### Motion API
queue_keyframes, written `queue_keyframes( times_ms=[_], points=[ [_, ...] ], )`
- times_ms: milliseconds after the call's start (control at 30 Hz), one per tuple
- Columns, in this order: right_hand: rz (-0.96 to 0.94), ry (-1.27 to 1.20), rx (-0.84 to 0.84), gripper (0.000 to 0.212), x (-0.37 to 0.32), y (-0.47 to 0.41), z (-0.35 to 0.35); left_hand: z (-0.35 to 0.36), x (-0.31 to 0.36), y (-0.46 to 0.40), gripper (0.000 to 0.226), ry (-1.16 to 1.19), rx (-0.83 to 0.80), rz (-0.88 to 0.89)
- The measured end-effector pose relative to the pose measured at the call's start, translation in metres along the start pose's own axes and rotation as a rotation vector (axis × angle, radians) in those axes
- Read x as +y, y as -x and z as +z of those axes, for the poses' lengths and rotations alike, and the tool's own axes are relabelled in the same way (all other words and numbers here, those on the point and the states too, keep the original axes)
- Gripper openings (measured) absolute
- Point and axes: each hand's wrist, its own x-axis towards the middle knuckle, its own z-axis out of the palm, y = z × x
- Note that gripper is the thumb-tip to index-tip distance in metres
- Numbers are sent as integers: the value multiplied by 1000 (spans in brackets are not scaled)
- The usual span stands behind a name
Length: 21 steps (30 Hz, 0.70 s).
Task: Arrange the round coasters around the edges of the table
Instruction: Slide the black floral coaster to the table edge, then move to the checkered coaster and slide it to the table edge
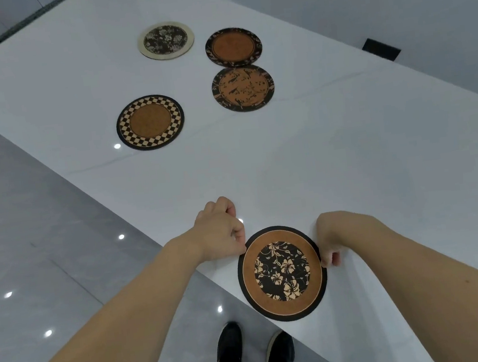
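A round coaster with a brown ring and a black floral centre point(282, 272) lies at the near edge of the white table point(303, 158), slightly overhanging it. My left hand point(221, 230) pinches its upper left rim. My right hand point(332, 240) pinches its right rim. Further along the table lie a checker-rimmed coaster point(150, 122) near the left edge, a brown coaster with dark figures point(243, 88), a dark-rimmed brown coaster point(233, 47) and a cream-rimmed floral coaster point(165, 40).
Grey glossy floor tiles point(31, 249) run along the table's left side. My black shoes point(252, 358) stand under the near edge. A black rectangular floor socket point(381, 49) sits beyond the right edge.
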Motion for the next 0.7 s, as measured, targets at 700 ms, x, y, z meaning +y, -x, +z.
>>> queue_keyframes(
  times_ms=[700],
  points=[
    [-833,-187,1112,66,-208,270,-122,-227,-70,256,35,-201,851,-518]
  ],
)
